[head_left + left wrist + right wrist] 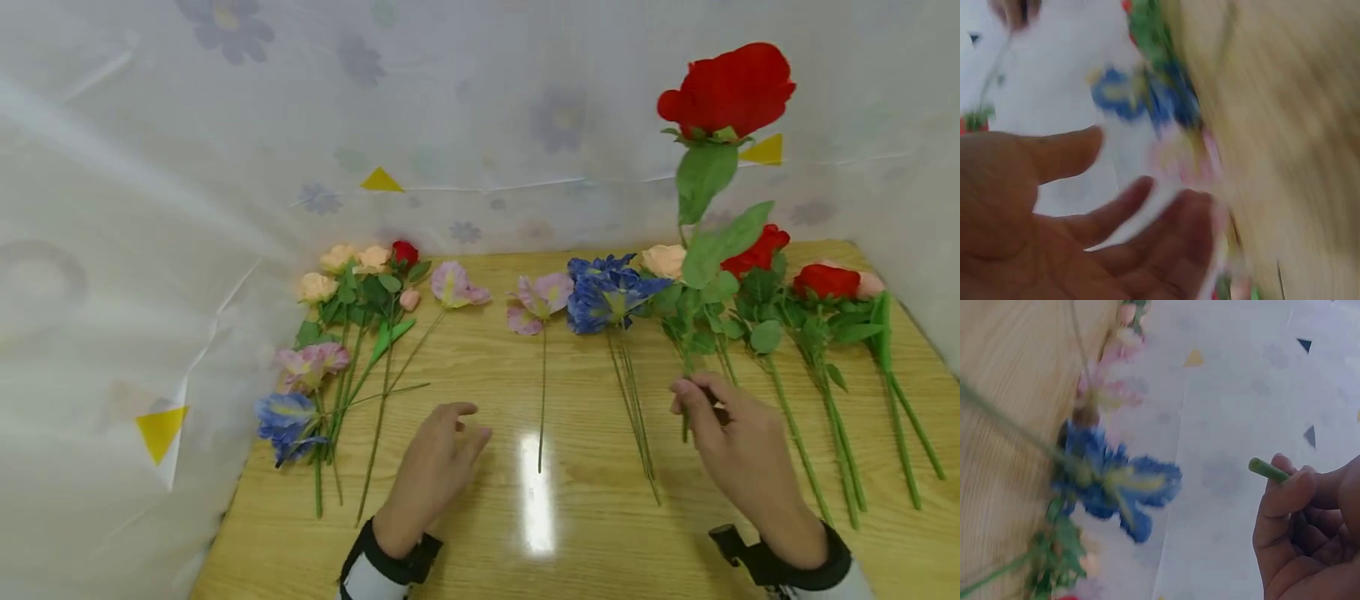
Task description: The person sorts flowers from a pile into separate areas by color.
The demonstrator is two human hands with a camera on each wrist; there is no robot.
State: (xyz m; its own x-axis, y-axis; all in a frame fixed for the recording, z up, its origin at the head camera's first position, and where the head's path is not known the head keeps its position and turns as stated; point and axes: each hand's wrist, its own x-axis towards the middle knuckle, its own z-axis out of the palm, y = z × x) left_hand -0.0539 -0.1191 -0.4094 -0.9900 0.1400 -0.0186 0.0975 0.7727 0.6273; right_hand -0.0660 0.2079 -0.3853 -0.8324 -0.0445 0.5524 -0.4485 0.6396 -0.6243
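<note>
My right hand pinches the green stem of a large red rose between thumb and fingers, the bloom raised high above the table. In the right wrist view the stem's cut end sticks out past the thumb. My left hand holds nothing, its fingers loosely extended, left of a single pink flower lying on the table. Close by the right hand lie blue flowers with thin stems. The left wrist view is blurred; the left palm shows there with fingers apart.
On the left of the wooden table lies a group with peach roses, a small red rose, pink flowers and a blue flower. More red roses and green stems lie at the right. A patterned white sheet hangs behind.
</note>
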